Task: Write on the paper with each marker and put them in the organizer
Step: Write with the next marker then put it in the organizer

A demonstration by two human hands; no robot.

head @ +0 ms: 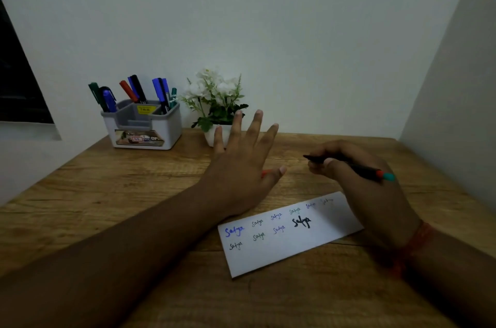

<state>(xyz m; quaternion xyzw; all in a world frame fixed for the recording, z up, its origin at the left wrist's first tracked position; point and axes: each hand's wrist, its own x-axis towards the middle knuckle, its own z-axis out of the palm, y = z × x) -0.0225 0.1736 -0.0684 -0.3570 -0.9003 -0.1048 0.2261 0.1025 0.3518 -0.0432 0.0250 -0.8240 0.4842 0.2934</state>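
Right hand [357,166]: the grip is closed around a black marker [349,165], fingers curled over the barrel near its dark forward end. The marker's long axis runs roughly left to right and slightly downward; its dark tip end points left, and its red-and-teal rear end projects past the hand to the right. The marker is held above the desk [134,193], just beyond the far edge of the paper [290,247].

Left hand [241,166]: the grip is apart, fingers straight and spread, holding nothing visible. A small orange-red object [264,173] shows at the edge of the palm; its identity cannot be determined.

The paper lies flat on the desk between the forearms, with handwritten words in blue, green and black.

The organizer [145,126] stands at the far left of the desk, holding upright markers [134,88] in several compartments. A potted white-flowered plant [214,97] stands just beside it.
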